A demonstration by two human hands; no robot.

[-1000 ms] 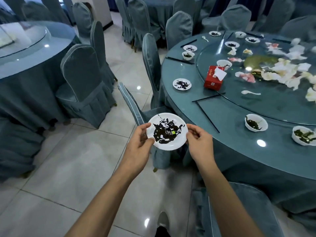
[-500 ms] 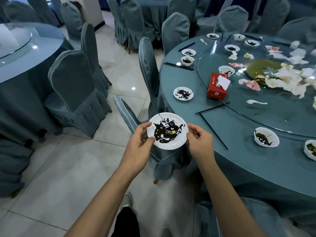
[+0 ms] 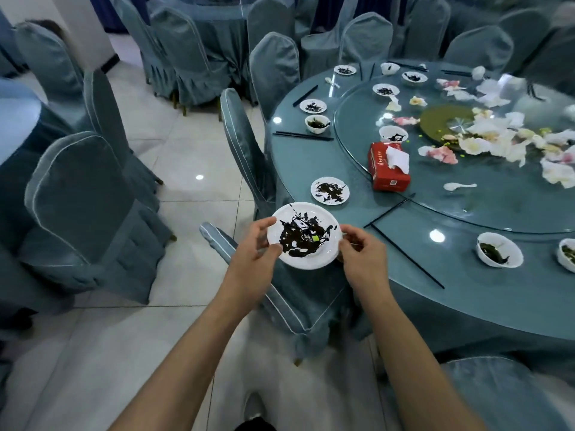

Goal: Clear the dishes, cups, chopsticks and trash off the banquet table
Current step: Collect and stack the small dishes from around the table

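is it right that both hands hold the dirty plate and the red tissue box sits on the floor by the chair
Not quite. Both hands, left and right, do hold the dirty plate, but the head view shows the red tissue box on the table, at the glass turntable's edge.

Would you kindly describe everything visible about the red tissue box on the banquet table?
The red tissue box is a rectangular carton, cardboard by its look, with small light print on its top and a white label on its near side. A crumpled white tissue sticks up from its top opening. It lies flat at the near left rim of the glass turntable, seemingly straddling the edge. A white plate smeared with dark sauce sits apart to its left, and a white spoon to its right. No hand touches it.
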